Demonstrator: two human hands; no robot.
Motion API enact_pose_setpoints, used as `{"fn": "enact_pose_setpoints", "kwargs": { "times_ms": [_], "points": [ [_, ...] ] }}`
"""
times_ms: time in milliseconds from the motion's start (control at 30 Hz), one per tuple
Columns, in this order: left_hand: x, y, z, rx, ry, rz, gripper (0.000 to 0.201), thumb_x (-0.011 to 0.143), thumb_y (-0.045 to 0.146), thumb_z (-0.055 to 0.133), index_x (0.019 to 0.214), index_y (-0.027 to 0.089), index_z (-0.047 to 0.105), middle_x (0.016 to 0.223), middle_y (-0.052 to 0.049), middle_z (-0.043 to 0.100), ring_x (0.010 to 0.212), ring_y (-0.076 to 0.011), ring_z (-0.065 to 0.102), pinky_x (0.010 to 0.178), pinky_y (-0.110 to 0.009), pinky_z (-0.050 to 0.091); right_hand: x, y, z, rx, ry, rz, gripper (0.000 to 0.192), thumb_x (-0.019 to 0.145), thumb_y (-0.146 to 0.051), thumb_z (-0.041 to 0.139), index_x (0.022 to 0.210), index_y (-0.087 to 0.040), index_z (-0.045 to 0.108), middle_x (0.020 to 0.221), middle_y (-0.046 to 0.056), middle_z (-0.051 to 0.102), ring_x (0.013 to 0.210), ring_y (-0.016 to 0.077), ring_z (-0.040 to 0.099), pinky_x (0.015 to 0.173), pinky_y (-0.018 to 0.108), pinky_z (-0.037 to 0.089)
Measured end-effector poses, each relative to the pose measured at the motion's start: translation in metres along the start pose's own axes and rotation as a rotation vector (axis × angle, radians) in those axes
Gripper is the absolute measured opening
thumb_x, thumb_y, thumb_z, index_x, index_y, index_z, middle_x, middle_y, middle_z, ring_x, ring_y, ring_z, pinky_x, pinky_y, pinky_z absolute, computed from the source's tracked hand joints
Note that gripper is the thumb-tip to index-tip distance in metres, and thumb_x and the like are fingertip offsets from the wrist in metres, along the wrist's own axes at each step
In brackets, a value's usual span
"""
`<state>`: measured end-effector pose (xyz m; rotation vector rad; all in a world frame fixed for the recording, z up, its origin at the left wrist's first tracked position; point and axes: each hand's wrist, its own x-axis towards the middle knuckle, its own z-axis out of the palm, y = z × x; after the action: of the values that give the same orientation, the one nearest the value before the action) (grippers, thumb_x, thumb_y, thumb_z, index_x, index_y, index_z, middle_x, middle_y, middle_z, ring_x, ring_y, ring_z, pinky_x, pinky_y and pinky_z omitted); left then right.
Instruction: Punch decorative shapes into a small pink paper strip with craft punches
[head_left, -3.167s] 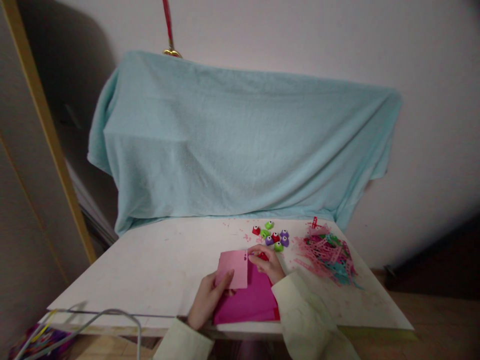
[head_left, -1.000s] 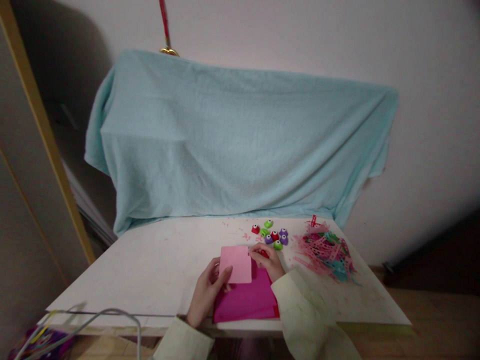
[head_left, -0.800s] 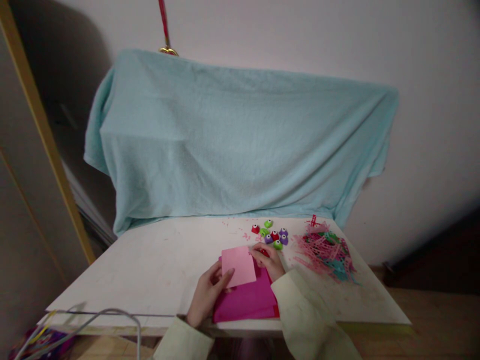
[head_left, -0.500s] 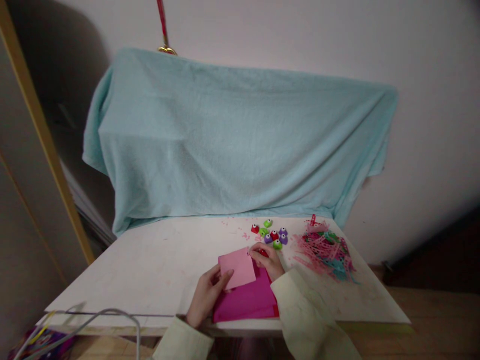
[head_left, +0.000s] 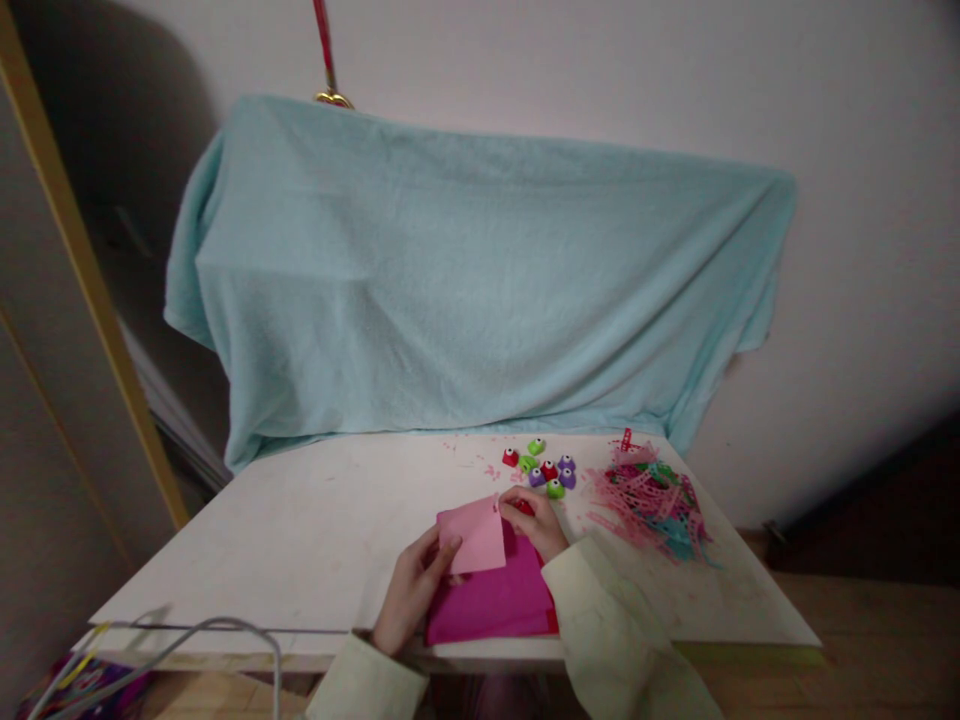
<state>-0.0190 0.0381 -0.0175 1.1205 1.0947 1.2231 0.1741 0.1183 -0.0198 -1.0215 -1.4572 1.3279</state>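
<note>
The left hand (head_left: 411, 598) pinched a pale pink sheet (head_left: 474, 536) by its near edge, thumb on top, holding it tilted above a magenta sheet (head_left: 499, 602) that lay flat on the table (head_left: 300, 540) between both wrists. The right hand (head_left: 538, 522) was closed over a small red punch (head_left: 525, 508), fingers curled on it, right at the far right corner of the pink sheet; whether the corner sat inside the punch I could not tell. Just beyond the right hand lay a little cluster of punches (head_left: 545, 468), red, green and purple, touching or nearly so. Farther to the right of that hand sprawled a heap of paper strips (head_left: 654, 500), pink with some teal and green. Behind it all a light blue cloth (head_left: 465, 290) hung draped over something tall at the table's far edge. Off to the left of the left hand, near the table's front, a grey cable (head_left: 217, 632) looped.
</note>
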Motion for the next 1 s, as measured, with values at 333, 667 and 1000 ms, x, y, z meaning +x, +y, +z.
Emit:
{"fn": "enact_pose_setpoints", "kwargs": {
  "times_ms": [333,667,1000],
  "points": [
    [0.0018,-0.0068,-0.002,0.019,0.014,0.027,0.047,0.072,0.05,0.062,0.104,0.016,0.061,0.077,-0.002,0.061,0.065,-0.0151,0.057,0.055,-0.025,0.053,-0.0013,-0.0087,0.0042,-0.059,-0.031,-0.043,0.021,0.067,-0.037,0.068,0.073,-0.017,0.066,0.063,0.0,0.057,0.061,0.0142,0.051,0.054,0.023,0.038],
    [0.0012,-0.0023,-0.0009,0.002,0.006,0.001,0.05,0.074,0.051,0.06,0.109,0.015,0.058,0.086,-0.005,0.064,0.07,-0.0178,0.059,0.056,-0.026,0.053,-0.0036,-0.008,0.0014,0.078,-0.029,0.039,0.026,0.073,-0.036,0.063,0.087,-0.015,0.066,0.053,-0.004,0.045,0.046,0.0077,0.036,0.043,0.02,0.024],
    [0.0023,-0.0076,-0.0027,0.01,-0.014,0.006,0.047,0.079,0.046,0.056,0.113,0.015,0.056,0.09,-0.007,0.064,0.074,-0.0189,0.059,0.058,-0.027,0.053,-0.0059,-0.0066,0.0014,0.138,-0.101,0.066,0.02,0.07,-0.032,0.065,0.077,-0.013,0.064,0.049,-0.005,0.042,0.044,0.0064,0.033,0.042,0.02,0.02]
  ]
}}
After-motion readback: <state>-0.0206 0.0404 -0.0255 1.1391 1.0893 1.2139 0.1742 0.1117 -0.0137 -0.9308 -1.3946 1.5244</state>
